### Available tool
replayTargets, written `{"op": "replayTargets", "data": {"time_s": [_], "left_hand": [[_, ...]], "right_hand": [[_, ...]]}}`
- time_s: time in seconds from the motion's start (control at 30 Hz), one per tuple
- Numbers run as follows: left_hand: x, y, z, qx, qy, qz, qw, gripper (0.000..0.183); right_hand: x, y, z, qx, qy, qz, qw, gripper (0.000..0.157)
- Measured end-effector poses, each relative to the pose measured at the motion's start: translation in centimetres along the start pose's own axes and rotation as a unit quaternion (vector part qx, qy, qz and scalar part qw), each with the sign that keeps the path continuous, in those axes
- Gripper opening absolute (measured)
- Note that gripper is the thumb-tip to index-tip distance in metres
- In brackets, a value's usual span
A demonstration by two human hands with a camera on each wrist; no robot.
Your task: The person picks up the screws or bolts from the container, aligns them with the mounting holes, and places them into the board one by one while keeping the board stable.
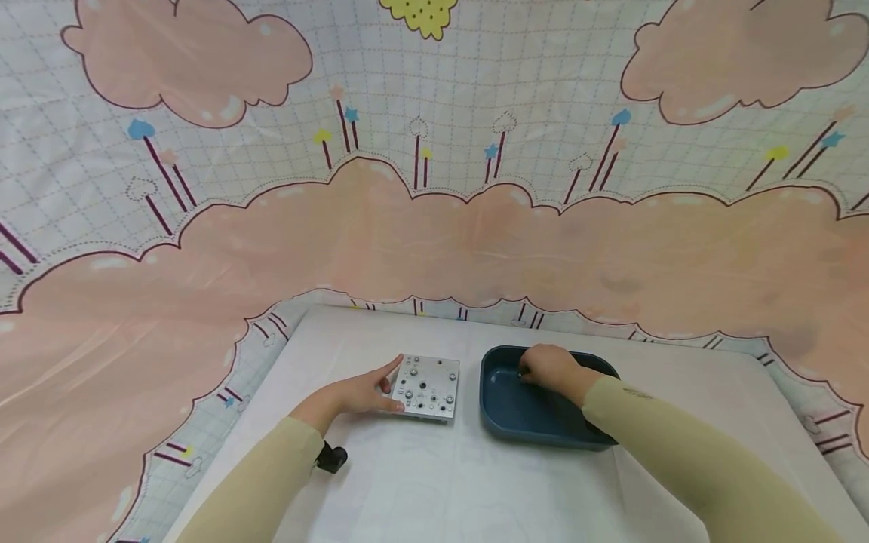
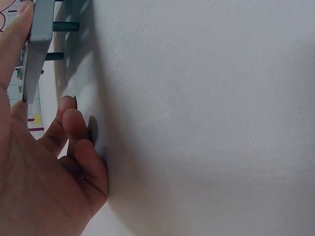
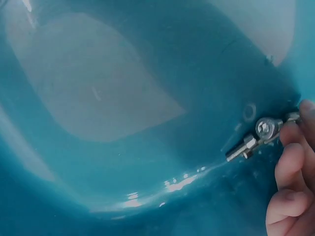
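Observation:
A silver metal plate (image 1: 428, 388) with several screws and holes on its face is gripped at its left edge by my left hand (image 1: 356, 392). In the left wrist view, threaded screw ends (image 2: 66, 26) stick out of the plate's underside, and the other fingers (image 2: 76, 125) of the left hand curl beneath. My right hand (image 1: 553, 369) reaches into a dark blue tray (image 1: 505, 426). Its fingertips pinch at a small cluster of metal screws (image 3: 266, 129) near the tray's wall; the far end of the cluster is hidden by the fingers.
Both rest on a white table (image 1: 380, 483). A small black object (image 1: 332, 457) lies beside the left forearm. Behind and around the table hangs a patterned cloth (image 1: 434, 234). The plate and tray stand side by side with a narrow gap.

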State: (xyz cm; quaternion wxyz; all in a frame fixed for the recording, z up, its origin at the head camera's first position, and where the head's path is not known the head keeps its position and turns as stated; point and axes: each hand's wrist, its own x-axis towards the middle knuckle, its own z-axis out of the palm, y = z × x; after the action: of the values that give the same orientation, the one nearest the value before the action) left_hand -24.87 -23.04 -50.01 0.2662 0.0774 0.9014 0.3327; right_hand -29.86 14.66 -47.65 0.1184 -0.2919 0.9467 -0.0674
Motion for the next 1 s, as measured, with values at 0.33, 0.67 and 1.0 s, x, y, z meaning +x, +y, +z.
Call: {"op": "replayTargets", "data": {"time_s": [0.33, 0.67, 1.0], "left_hand": [[0.25, -0.1, 0.18, 0.007, 0.003, -0.001, 1.0, 0.11], [0.32, -0.18, 0.12, 0.004, -0.002, 0.002, 1.0, 0.11], [0.22, -0.07, -0.05, 0.007, 0.0, -0.001, 1.0, 0.112]], "right_hand": [[0.6, 0.2, 0.81, -0.025, -0.001, -0.014, 1.0, 0.004], [0.38, 0.11, 0.77, -0.041, 0.009, -0.038, 0.998, 0.004], [0.22, -0.13, -0.06, -0.006, 0.006, -0.026, 1.0, 0.006]]}}
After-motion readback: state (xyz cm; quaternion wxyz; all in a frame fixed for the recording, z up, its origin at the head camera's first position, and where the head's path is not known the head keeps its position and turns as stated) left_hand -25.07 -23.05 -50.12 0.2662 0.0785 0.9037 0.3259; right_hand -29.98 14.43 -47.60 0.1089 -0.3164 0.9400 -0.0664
